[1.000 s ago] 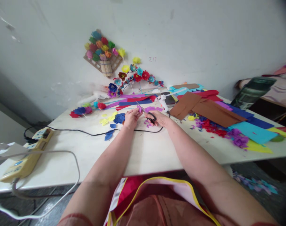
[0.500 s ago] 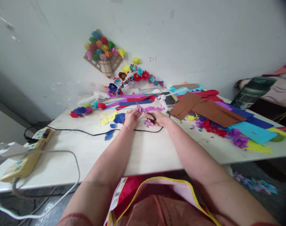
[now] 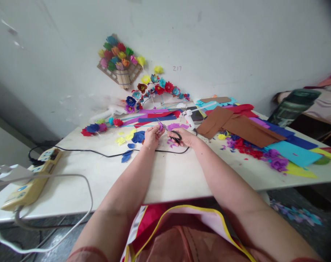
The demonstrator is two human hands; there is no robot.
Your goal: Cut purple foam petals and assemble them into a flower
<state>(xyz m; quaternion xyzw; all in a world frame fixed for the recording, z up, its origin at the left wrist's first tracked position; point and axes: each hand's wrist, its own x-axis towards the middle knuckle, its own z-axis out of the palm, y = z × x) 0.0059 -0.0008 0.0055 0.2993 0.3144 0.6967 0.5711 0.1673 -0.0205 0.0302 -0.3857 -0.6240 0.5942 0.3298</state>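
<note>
The person's left hand (image 3: 153, 136) is closed in a narrow pinch, and between its fingertips is a small piece of purple crepe paper (image 3: 160, 126), which stands out at the far end of the fingers. The right hand (image 3: 184, 137), just beside it, is curled around the black handles of a pair of scissors (image 3: 176, 137). The blades point away and to the left, and they reach the purple piece; from where I stand, I cannot tell if they are cutting into it.

Near the left hand, on its outer side, lie dark blue petals (image 3: 138, 137), and next to these, yellow petals (image 3: 120, 141). Small purple scraps (image 3: 171, 143) lie by the right hand, and behind it are larger purple strips (image 3: 179, 126). A white glue gun (image 3: 190, 118) stands just beyond the right hand, and a black cord (image 3: 108, 156) crosses the white table (image 3: 179, 178), passing under the left wrist.

Farther to the right are brown paper sheets (image 3: 250, 130), overlapping other colours. At the far left is a yellowish power strip (image 3: 31, 185). Behind, an arch of paper flowers (image 3: 168, 87) is near the wall.
</note>
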